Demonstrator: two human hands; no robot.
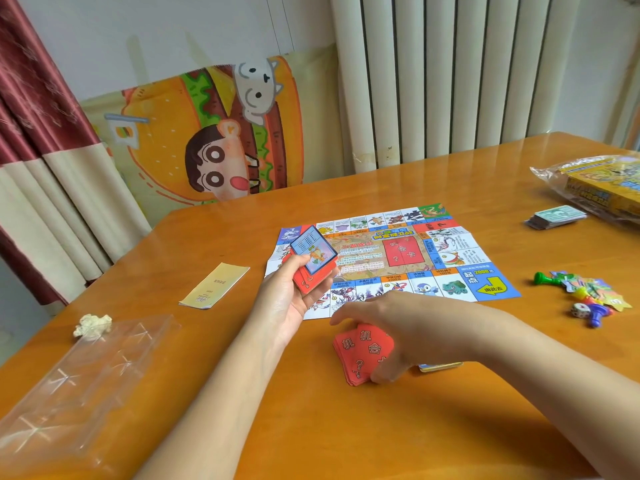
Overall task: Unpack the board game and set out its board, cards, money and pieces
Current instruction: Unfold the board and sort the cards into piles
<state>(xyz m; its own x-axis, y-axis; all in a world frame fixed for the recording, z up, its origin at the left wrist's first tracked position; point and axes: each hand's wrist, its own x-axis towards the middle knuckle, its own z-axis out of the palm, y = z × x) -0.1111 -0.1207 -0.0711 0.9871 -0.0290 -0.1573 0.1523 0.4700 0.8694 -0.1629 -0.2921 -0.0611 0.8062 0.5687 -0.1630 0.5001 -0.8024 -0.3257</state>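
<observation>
One orange-brown wooden table (346,427), its right and near edges cut off. One unfolded paper game board with colourful squares (391,258), flat at the table's middle, its near-left corner hidden behind my hands. One left hand (294,296), raised over the board's left edge, fingers and thumb clamped on one small stack of red-backed cards (311,282); I could not count that stack. One blue-framed picture card (313,254), face up on top of that stack. One right hand (398,327), cupped over one fanned pile of red cards printed with white characters (360,351). This pile lay on the table just in front of the board. My thumb curled against its near edge and my fingers bent over its far side. At least three card faces showed; the rest were hidden. One further pile with a blue and yellow edge (440,367), almost wholly covered by my right wrist. One stack of grey-green paper money (556,216), far right, well apart from the board. One yellow game box in a clear plastic bag (595,188), cut off by the right edge. One cluster of playing pieces (588,292) right of the board: one green pawn (542,278), one blue pawn (597,318), one white die (579,310), plus cardboard tokens and other pawns too jumbled to count. One pale yellow paper slip (214,285), left of the board. One crumpled white wad (92,326). One clear plastic wrapper (79,386), near left, cut off.
</observation>
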